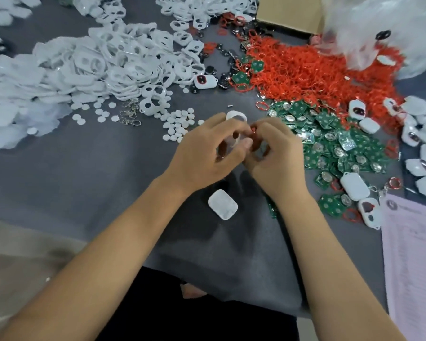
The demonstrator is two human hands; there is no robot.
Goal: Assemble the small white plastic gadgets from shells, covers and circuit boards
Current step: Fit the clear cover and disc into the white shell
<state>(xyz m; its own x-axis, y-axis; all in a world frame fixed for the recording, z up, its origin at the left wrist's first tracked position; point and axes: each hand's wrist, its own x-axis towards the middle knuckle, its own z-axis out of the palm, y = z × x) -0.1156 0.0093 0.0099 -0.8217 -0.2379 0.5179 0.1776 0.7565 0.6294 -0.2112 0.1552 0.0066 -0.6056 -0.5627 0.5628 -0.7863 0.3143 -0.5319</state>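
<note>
Two bare forearms reach forward over a grey counter [84,183]. Nearest the viewer, one white shell [222,204] lies alone on the counter, just in front of the hands and between the wrists.

Beyond the shell, the two hands meet, fingertips touching. The left hand [207,153] has its fingers curled round a white cover [236,129] with cut-out holes, which sticks out past the fingertips. The right hand [273,156] is curled too, its fingertips pinching a small red ring [252,131] against the cover. How the ring sits on the cover cannot be told.

Right of the shell lies a loose spread of green boards [342,146], too many to count, with about fifteen white gadgets [354,185] scattered at its right edge. A pale pink paper [413,254] lies at the right edge of the frame.

Left and beyond the shell, dozens of small white discs [180,124] are scattered, with a few metal clasps [130,116] beside them.

Farther from the shell, a large heap of covers [84,65] fills the left, and a heap of red rings [310,72] fills the right. Farthest right are a clear plastic bag [379,28] and one cardboard box [289,13].
</note>
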